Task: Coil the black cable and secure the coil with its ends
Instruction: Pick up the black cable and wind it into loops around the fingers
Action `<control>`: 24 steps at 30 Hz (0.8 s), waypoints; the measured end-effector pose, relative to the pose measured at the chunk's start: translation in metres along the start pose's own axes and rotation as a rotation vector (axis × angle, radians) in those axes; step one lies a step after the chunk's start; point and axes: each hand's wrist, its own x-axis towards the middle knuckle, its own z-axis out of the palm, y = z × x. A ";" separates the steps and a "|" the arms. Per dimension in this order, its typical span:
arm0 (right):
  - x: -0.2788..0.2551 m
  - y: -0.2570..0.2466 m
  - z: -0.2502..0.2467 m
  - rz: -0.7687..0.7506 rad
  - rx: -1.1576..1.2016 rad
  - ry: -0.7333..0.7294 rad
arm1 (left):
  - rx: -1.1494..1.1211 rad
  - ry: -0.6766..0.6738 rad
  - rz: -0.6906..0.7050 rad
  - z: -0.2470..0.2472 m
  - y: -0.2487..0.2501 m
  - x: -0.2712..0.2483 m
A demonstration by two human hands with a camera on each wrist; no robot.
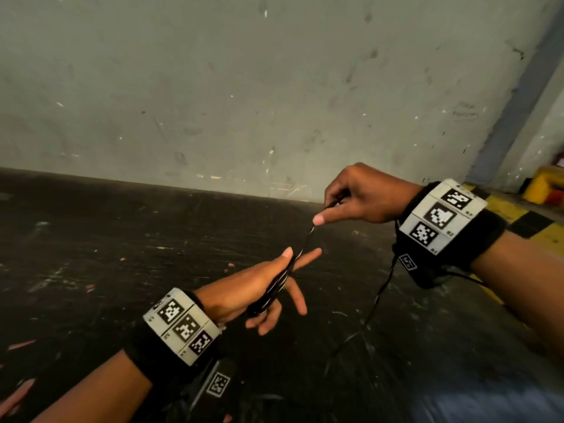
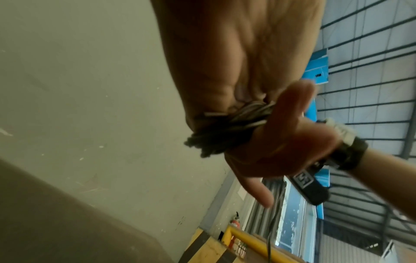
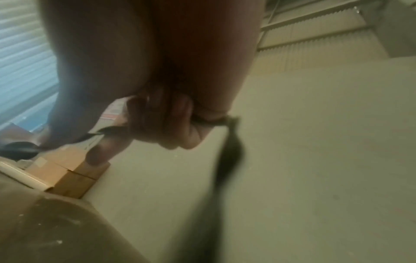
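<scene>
The black cable (image 1: 274, 290) is wound in several turns round my left hand (image 1: 253, 285), passing between thumb and forefinger; the fingers are spread straight. From the coil one taut strand rises to my right hand (image 1: 360, 193), which pinches it between thumb and curled fingers, up and to the right of the left hand. The loose tail (image 1: 380, 296) hangs from the right hand to the floor. The left wrist view shows the coil (image 2: 225, 133) across the palm. In the blurred right wrist view, curled fingers (image 3: 171, 124) grip the cable (image 3: 229, 160).
Below my hands lies a dark scuffed floor (image 1: 152, 254), which meets a stained grey wall (image 1: 244, 87). Yellow-and-black floor striping (image 1: 518, 215) and a yellow block (image 1: 543, 187) are at the right. Cardboard boxes (image 3: 65, 170) show in the right wrist view.
</scene>
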 end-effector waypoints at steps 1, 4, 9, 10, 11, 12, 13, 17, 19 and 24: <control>0.000 0.005 0.004 -0.009 0.015 0.027 | -0.022 -0.054 0.019 0.002 0.004 -0.005; 0.001 0.015 0.026 0.005 0.102 0.100 | -0.155 -0.179 0.088 0.002 0.012 -0.010; -0.004 0.015 0.088 0.044 0.178 0.151 | -0.559 -0.207 0.307 -0.004 0.033 -0.010; -0.006 0.011 0.099 0.049 0.203 0.150 | -0.604 -0.161 0.348 -0.007 0.038 -0.009; -0.007 0.006 0.108 0.037 0.219 0.146 | -0.640 -0.110 0.381 -0.009 0.042 -0.007; -0.007 -0.002 0.116 0.030 0.222 0.134 | -0.670 -0.059 0.407 -0.011 0.047 -0.005; -0.007 -0.008 0.122 0.027 0.217 0.122 | -0.700 -0.006 0.425 -0.013 0.050 -0.002; -0.007 -0.034 0.133 0.032 0.169 0.031 | -0.727 0.198 0.455 -0.019 0.052 0.011; -0.009 -0.042 0.134 0.073 0.117 0.003 | -0.657 0.266 0.453 -0.019 0.050 0.015; -0.020 -0.060 0.111 0.021 0.088 -0.070 | -0.276 0.486 0.363 -0.018 0.036 0.022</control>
